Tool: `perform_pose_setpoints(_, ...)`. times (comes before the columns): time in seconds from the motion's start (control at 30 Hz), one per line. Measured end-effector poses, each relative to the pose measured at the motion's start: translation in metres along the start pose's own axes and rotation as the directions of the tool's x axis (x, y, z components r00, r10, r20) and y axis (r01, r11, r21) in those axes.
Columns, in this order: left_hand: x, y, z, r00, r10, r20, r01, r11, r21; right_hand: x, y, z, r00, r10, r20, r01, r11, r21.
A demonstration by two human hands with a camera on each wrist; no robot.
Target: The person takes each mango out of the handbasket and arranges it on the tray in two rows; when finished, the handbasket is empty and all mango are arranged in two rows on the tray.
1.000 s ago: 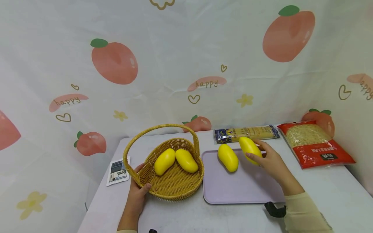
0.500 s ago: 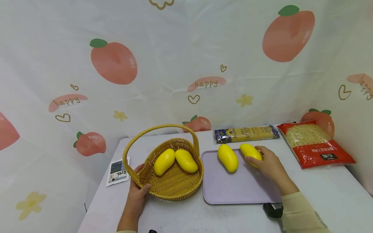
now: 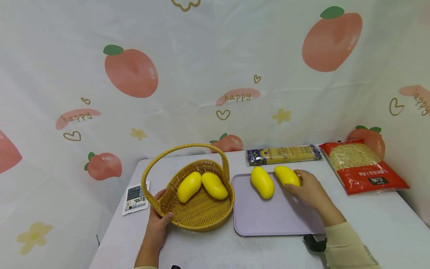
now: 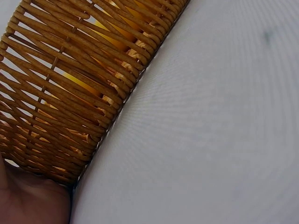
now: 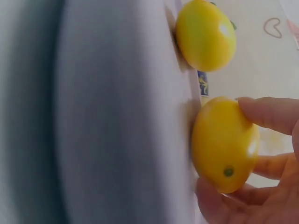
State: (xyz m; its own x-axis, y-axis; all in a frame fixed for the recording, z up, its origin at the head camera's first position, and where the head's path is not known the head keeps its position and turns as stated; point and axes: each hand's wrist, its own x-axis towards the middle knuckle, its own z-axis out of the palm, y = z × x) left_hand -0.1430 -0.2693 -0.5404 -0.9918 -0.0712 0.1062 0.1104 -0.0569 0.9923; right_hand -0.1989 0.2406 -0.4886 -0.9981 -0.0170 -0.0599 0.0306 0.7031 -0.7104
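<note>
My left hand [image 3: 158, 228] grips the near left side of a wicker basket [image 3: 205, 216], its thumb over the rim. The basket has a tall arched handle and tilts towards me. Two yellow mangoes, a left one [image 3: 189, 187] and a right one [image 3: 215, 186], lie inside. On a lilac tray [image 3: 265, 222], my right hand [image 3: 311, 189] holds another mango [image 3: 286, 177] between thumb and fingers. Beside it rests a separate mango [image 3: 262, 182]. The right wrist view shows the fingers around the held mango [image 5: 224, 144]. Through the weave [image 4: 60, 102], the left wrist view shows yellow patches.
Behind the tray lies a pack of noodles [image 3: 285, 154]. A red bag of pale grains or pasta [image 3: 366, 168] sits at the back right. Left of the basket is a small white packet [image 3: 136, 198]. A printed cloth [image 3: 188, 82] hangs behind the table.
My right hand has lowered the mango from above the tray onto it, then shifted slightly left with it. The left hand and basket have stayed put.
</note>
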Motion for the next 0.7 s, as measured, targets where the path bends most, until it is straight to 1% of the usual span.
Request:
perform_pose_setpoints(0.13,-0.0001,0.0,-0.0002,1.0,0.0,0.0,0.0,1.0,-0.001,0.0012,0.0011,0.0043,1.0,0.016,-0.017,-0.015,1.0,0.024)
perform_pose_setpoints(0.33,0.0005,-0.0008,-0.0007,1.0,0.001,-0.002,-0.001,1.0,-0.008,0.0017,-0.0003,0.0084,0.998,0.041,-0.039,-0.041,0.999,0.009)
perform_pose_setpoints(0.7,-0.0002,0.0013,0.0014,1.0,-0.006,-0.009,0.006,1.0,0.003,-0.0014,-0.007,0.0087,0.998,0.055,-0.044,-0.055,0.998,-0.007)
